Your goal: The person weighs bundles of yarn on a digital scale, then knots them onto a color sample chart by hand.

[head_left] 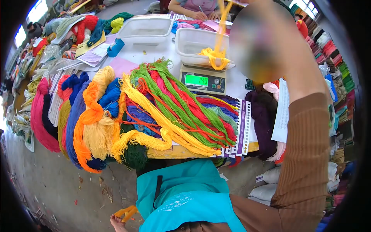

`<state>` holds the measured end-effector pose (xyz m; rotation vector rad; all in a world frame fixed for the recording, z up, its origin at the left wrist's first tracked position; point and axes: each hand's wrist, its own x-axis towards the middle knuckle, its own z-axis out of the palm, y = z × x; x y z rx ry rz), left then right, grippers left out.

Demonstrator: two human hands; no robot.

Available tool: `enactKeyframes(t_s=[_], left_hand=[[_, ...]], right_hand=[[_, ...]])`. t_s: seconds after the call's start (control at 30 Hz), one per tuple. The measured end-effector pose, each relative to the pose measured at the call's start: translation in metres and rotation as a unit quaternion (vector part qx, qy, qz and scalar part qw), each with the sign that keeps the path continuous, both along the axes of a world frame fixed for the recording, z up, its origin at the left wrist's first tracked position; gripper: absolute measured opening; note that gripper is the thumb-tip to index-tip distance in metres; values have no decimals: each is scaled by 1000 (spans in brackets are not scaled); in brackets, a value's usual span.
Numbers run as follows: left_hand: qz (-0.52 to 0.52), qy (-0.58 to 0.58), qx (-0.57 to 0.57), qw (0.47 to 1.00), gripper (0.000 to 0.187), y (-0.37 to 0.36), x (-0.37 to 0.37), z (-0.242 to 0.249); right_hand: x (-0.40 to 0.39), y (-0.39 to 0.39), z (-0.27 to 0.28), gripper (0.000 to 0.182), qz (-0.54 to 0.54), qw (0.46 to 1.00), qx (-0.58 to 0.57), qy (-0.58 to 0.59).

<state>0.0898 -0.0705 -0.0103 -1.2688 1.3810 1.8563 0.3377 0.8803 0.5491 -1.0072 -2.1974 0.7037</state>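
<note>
At the bottom edge, my left hand (117, 222) is closed around a piece of orange-yellow yarn (126, 212). My right arm (299, 73), in a brown sleeve, reaches up over the right side of the table; blur and the top edge hide its fingers. Strands of yellow yarn (221, 29) run up from a white plastic tray (185, 46) and out past the top of the view, left of that arm. More of this yarn lies over the tray's front rim. The tray sits on a digital scale (203, 79) with a lit green display.
Many-coloured yarn skeins (170, 104) cover the table's front, beside punched cards (243, 127). Another white tray (145, 29), papers (94, 54) and a blue tape dispenser (115, 48) lie behind. Across the table a person's hands (205, 15) hold a pen. Stacked yarn (332, 58) lines the right.
</note>
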Motion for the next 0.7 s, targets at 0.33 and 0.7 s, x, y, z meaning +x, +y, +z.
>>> enactKeyframes(t_s=[0.33,0.7], left_hand=[[-41,-4,16,999,30,50,-15,-13],[-110,-18,56,992,27,104,-25,-12]], right_hand=[[54,-61,-180,24,-93,917,293,-253],[99,-123,-197,15,-86,962,244,-84]])
